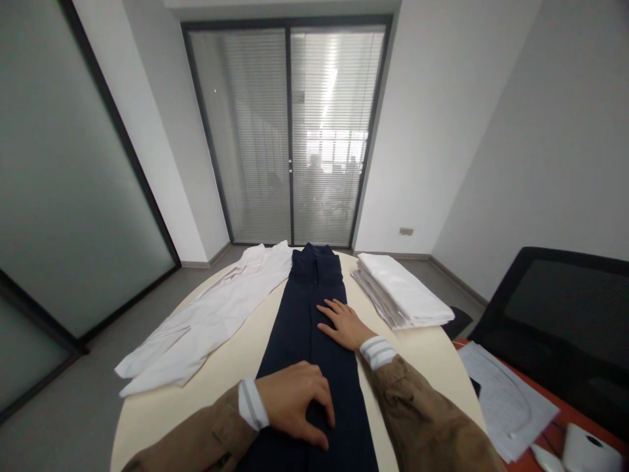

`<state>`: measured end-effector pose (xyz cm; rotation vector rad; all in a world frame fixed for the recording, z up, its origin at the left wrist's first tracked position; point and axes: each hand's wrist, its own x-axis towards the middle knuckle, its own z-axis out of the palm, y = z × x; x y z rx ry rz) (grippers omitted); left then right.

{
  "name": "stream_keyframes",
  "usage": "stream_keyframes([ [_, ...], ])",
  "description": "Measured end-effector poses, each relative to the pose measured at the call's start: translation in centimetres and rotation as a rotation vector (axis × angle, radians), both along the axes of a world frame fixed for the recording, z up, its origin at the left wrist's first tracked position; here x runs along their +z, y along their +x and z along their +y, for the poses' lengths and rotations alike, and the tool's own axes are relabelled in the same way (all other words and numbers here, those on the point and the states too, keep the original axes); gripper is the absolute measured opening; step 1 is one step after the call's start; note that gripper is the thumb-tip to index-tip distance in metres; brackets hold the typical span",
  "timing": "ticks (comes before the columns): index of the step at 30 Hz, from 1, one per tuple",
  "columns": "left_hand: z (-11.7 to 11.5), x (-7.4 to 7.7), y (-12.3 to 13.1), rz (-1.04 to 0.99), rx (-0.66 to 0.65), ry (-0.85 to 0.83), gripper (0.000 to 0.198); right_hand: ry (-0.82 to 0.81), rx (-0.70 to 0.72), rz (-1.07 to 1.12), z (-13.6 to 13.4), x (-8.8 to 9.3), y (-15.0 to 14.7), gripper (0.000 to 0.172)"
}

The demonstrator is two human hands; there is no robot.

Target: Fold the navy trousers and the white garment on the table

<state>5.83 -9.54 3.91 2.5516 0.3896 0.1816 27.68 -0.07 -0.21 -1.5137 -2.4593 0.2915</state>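
Observation:
A long pair of navy trousers (314, 288) lies lengthwise down the middle of the table, waist end farthest from me. My right hand (343, 326) rests flat on it about halfway along, fingers spread. Nearer to me, my left hand (298, 401) is over the lower part, with its fingers curved and a gap between them and the thumb. Neither hand holds anything. To the left lies a white garment (211, 321), stretched out at a slant, with two leg-like ends towards me. A stack of folded white cloth (400, 288) is at the far right.
Everything lies on a cream rounded table (147, 419). At the right are a black mesh chair (565, 328) and a red surface (528, 459) bearing a plastic-sleeved paper (506, 393) and a white device (590, 452). A glazed partition with blinds (289, 131) stands beyond.

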Motion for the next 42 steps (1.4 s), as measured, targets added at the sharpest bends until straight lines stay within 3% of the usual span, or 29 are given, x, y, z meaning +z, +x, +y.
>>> stream_keyframes([
  [3, -0.2, 0.2, 0.1, 0.014, 0.097, 0.071, 0.028, 0.087, -0.217, -0.072, -0.6, 1.0, 0.4, 0.051],
  [6, -0.1, 0.6, -0.1, 0.057, 0.363, 0.171, 0.023, 0.085, -0.421, -0.085, -0.8, 1.4, 0.6, 0.045],
  [8, 0.0, 0.7, -0.2, 0.102, 0.519, 0.186, 0.028, 0.069, -0.444, -0.024, -0.6, 1.2, 0.6, 0.041],
  [10, 0.1, 0.5, -0.3, 0.139, 0.578, 0.142, 0.037, 0.056, -0.420, 0.063, -0.2, 0.6, 0.6, 0.037],
  [14, 0.1, -0.1, -0.1, 0.119, 0.549, -0.036, 0.030, 0.019, -0.428, 0.147, 0.4, -0.1, 0.8, 0.031],
  [18, -0.1, -0.6, 0.5, 0.034, 0.552, -0.279, 0.024, 0.077, -0.487, 0.087, 0.3, 0.4, 1.1, 0.033],
  [20, -0.1, -0.7, 0.5, 0.025, 0.563, -0.295, 0.025, 0.174, -0.422, 0.061, 0.2, 0.7, 1.0, 0.035],
  [23, 0.0, -0.7, 0.4, 0.036, 0.570, -0.277, 0.025, 0.264, -0.183, 0.062, -0.1, 0.7, 0.3, 0.044],
  [26, -0.1, -0.5, 0.3, 0.032, 0.540, -0.285, 0.025, 0.140, -0.002, 0.042, -0.3, 0.2, -0.6, 0.047],
  [32, 1.2, -0.3, -0.6, -0.005, 0.424, -0.426, 0.032, -0.029, -0.062, -0.007, -0.5, -0.4, -1.2, 0.058],
  [34, 2.6, -0.7, -1.8, -0.084, 0.488, -0.333, 0.030, -0.041, -0.043, -0.012, -0.7, -0.1, -1.1, 0.063],
  [36, 4.2, -1.6, -3.2, -0.210, 0.666, -0.061, 0.028, -0.046, -0.016, -0.014, -0.9, 0.2, -1.0, 0.067],
  [38, 5.6, -2.8, -4.5, -0.237, 0.755, 0.144, 0.039, -0.048, 0.004, -0.019, -1.2, 0.5, -1.0, 0.071],
  [42, 6.5, -4.4, -5.5, -0.075, 0.659, 0.249, 0.046, -0.052, -0.017, -0.047, -1.6, 0.5, -1.6, 0.075],
])
